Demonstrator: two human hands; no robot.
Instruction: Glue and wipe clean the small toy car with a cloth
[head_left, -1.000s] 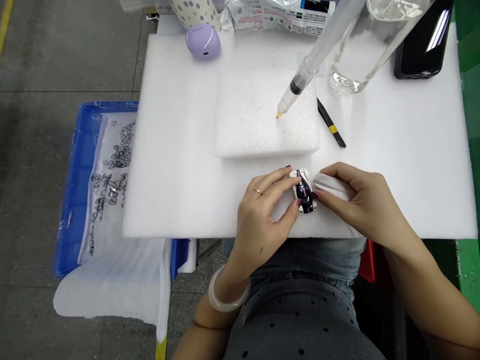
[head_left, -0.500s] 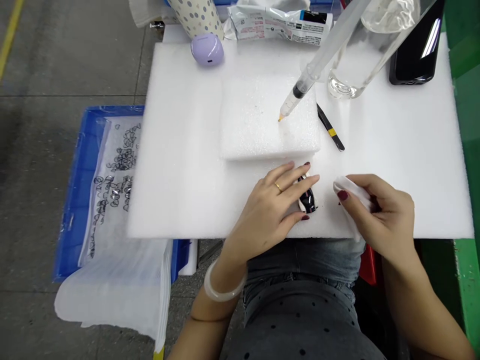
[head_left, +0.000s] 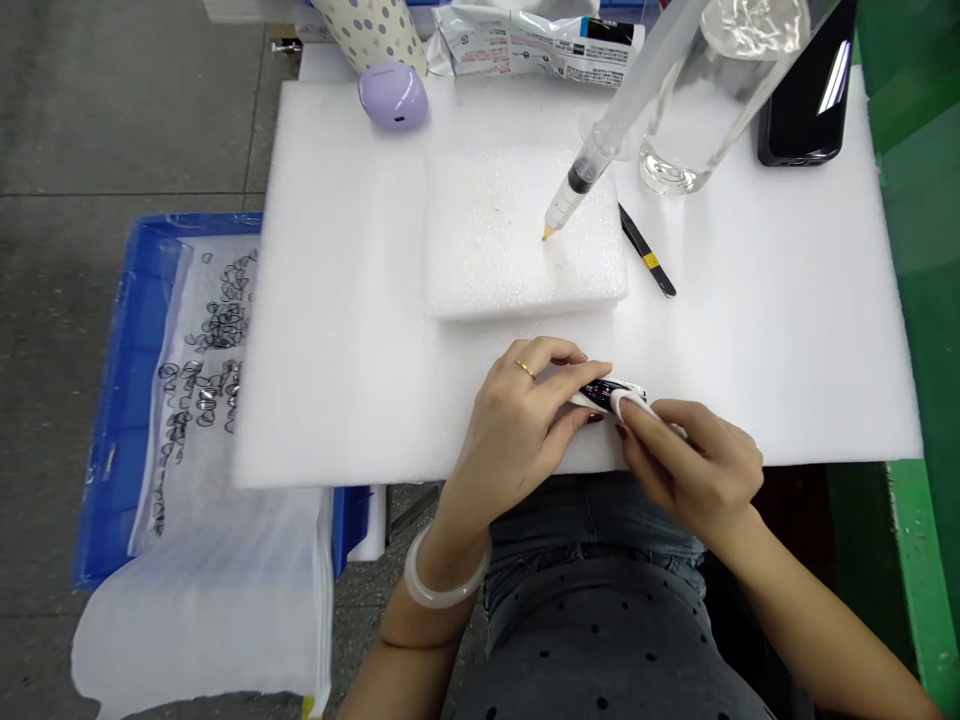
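Note:
My left hand (head_left: 517, 430), with a gold ring and a pale bangle, grips a small glossy model car (head_left: 606, 393) in white and dark navy between its fingertips. The car lies sideways just above the white foam sheet (head_left: 337, 300), partly hidden by my fingers. My right hand (head_left: 690, 470) pinches a white cloth (head_left: 631, 406) and presses it against the car's right end. A syringe (head_left: 568, 197) with an orange tip sits over the foam block (head_left: 517, 240), beyond my hands.
Black tweezers with a yellow band (head_left: 649, 260) lie right of the block. Behind them are a glass bottle (head_left: 667, 165), a black phone (head_left: 802, 120), and a lilac case (head_left: 393, 97). A blue crate (head_left: 127, 400) left of the sheet holds a plastic bag of small dark loops (head_left: 210, 340).
The car has turned from lengthwise to sideways in my left hand. My right hand has moved left, bringing the cloth from beside the car onto its end.

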